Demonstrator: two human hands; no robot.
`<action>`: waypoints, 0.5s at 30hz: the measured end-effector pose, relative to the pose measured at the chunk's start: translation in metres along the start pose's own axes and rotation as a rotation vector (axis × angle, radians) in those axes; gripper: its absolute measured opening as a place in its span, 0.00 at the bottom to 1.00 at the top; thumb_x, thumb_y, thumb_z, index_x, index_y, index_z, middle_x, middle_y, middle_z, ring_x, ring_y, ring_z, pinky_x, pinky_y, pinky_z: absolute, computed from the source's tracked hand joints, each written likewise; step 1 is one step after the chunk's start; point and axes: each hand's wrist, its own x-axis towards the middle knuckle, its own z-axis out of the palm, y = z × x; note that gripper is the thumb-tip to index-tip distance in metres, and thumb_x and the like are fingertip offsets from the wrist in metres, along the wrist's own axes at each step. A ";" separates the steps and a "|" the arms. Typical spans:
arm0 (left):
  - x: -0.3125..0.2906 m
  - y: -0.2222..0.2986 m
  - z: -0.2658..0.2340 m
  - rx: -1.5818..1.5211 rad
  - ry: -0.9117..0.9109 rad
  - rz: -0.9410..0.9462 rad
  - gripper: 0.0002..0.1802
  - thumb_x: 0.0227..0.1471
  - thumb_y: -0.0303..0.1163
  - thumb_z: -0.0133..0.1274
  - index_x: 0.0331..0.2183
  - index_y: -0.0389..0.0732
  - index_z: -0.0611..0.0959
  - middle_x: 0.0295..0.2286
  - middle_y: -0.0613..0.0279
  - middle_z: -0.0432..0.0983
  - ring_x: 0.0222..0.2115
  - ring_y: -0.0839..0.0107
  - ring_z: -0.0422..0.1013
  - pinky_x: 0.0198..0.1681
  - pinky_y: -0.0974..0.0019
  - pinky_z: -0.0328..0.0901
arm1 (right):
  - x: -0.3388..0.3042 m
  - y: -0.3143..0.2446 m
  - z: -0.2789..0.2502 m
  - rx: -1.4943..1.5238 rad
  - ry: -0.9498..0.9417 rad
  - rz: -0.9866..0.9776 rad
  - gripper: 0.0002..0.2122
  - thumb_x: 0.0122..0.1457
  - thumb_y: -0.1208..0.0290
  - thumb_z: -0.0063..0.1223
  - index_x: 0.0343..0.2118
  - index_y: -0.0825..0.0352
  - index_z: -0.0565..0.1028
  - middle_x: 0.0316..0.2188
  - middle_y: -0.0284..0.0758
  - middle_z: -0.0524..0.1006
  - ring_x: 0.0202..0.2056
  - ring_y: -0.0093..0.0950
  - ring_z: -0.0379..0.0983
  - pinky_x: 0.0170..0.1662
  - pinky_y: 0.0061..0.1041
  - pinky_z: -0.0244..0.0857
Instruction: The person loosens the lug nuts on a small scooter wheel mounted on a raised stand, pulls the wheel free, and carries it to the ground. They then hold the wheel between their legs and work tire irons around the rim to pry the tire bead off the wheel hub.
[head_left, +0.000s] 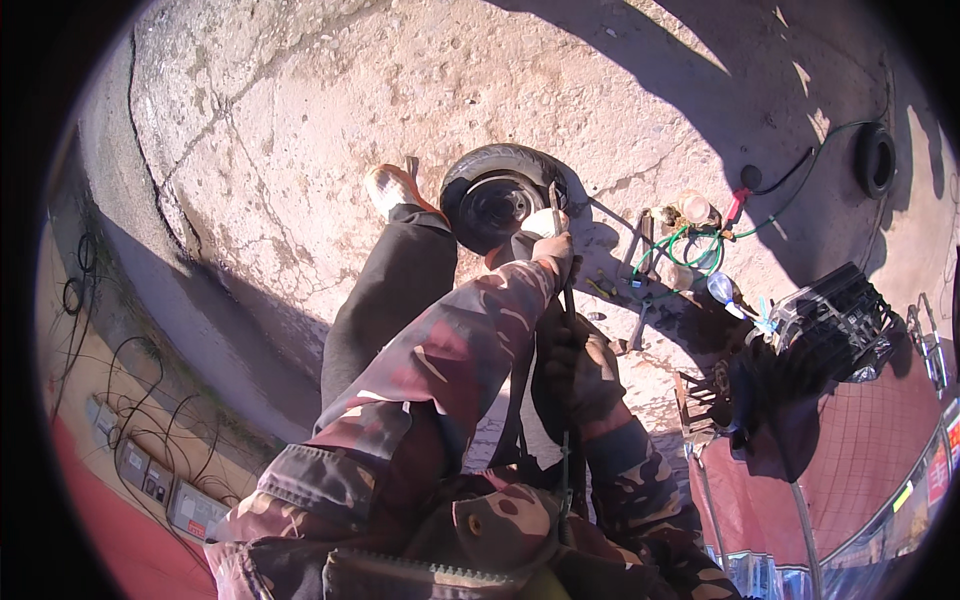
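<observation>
A car wheel (492,200), a black tyre on a dark steel rim, lies flat on the ground in front of me. My right shoe (545,222) is at its right side, apparently pressing on it. A long thin metal bar (554,193), looking like a tyre lever, reaches from the tyre's right edge back toward my body. My left hand (553,252) is closed around its upper part. Closer to me, my right hand (588,378) grips the same bar lower down, partly in shadow. My left shoe (392,190) stands left of the wheel.
Right of the wheel lie a green hose (716,252), a red-handled air tool (736,207) and several hand tools. A black plastic crate (840,310) stands farther right, with a loose tyre (874,160) beyond. Cables (120,400) hang along the left wall.
</observation>
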 end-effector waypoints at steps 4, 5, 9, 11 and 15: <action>-0.004 -0.007 -0.001 0.017 0.045 -0.009 0.19 0.63 0.47 0.50 0.32 0.40 0.80 0.21 0.54 0.78 0.16 0.59 0.74 0.20 0.52 0.67 | -0.007 0.006 -0.005 -0.829 0.298 -0.196 0.14 0.73 0.64 0.40 0.54 0.64 0.72 0.36 0.25 0.75 0.27 0.14 0.65 0.31 0.20 0.63; -0.002 -0.008 -0.002 0.013 0.030 -0.013 0.19 0.62 0.47 0.50 0.33 0.40 0.80 0.21 0.54 0.78 0.16 0.59 0.74 0.20 0.52 0.67 | -0.007 0.006 -0.003 -0.877 0.293 -0.251 0.15 0.73 0.64 0.42 0.55 0.64 0.72 0.36 0.25 0.75 0.27 0.14 0.67 0.31 0.21 0.64; 0.027 -0.013 -0.004 0.228 -0.037 0.115 0.14 0.64 0.42 0.50 0.37 0.41 0.81 0.23 0.55 0.81 0.21 0.62 0.78 0.23 0.56 0.71 | -0.001 -0.002 0.011 -0.839 0.495 -0.137 0.17 0.71 0.61 0.47 0.56 0.65 0.73 0.36 0.26 0.77 0.28 0.16 0.68 0.31 0.20 0.64; 0.045 -0.025 -0.006 0.564 -0.060 0.286 0.11 0.65 0.40 0.49 0.40 0.43 0.81 0.25 0.57 0.82 0.23 0.64 0.80 0.24 0.59 0.73 | 0.004 -0.005 0.016 -1.242 0.734 -0.115 0.17 0.70 0.58 0.50 0.53 0.63 0.78 0.34 0.25 0.78 0.28 0.17 0.68 0.30 0.20 0.63; 0.073 -0.044 -0.006 0.441 -0.190 0.264 0.12 0.64 0.36 0.50 0.47 0.46 0.80 0.29 0.58 0.84 0.28 0.62 0.83 0.29 0.60 0.76 | 0.007 0.007 0.018 -1.298 1.004 -0.316 0.15 0.69 0.54 0.51 0.44 0.59 0.83 0.30 0.23 0.77 0.25 0.15 0.68 0.28 0.19 0.62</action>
